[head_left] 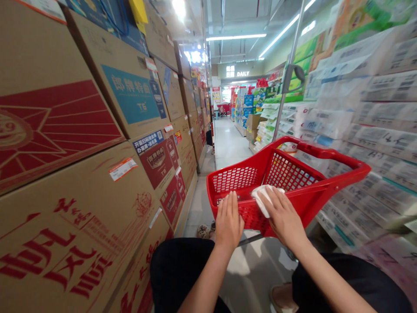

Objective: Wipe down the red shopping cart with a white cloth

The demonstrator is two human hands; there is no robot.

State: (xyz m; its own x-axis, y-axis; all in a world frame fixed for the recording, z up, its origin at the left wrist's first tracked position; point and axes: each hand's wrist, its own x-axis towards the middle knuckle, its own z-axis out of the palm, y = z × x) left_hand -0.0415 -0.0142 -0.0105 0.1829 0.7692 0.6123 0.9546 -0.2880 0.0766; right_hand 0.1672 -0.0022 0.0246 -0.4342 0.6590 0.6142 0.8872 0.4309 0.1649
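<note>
A red plastic shopping cart (316,191) stands sideways in front of me, its handle to the right and its basket walls full of small holes. My left hand (229,221) rests on the near rim toward the basket's left end, fingers stretched out and laid over the edge. Farther right on that rim, my right hand (282,215) presses a white cloth or folded tissue (262,198) against the cart. Its fingers lie over the cloth, which sticks out past them on the left and top. The palm side of both hands is hidden.
Stacked cardboard boxes (65,217) form a wall close on my left. Piled white tissue packs (381,113) rise on the right, beyond the cart handle. A glass door with a metal frame and lock (295,78) stands behind the cart. Past it, an aisle floor (226,139) leads to shelves.
</note>
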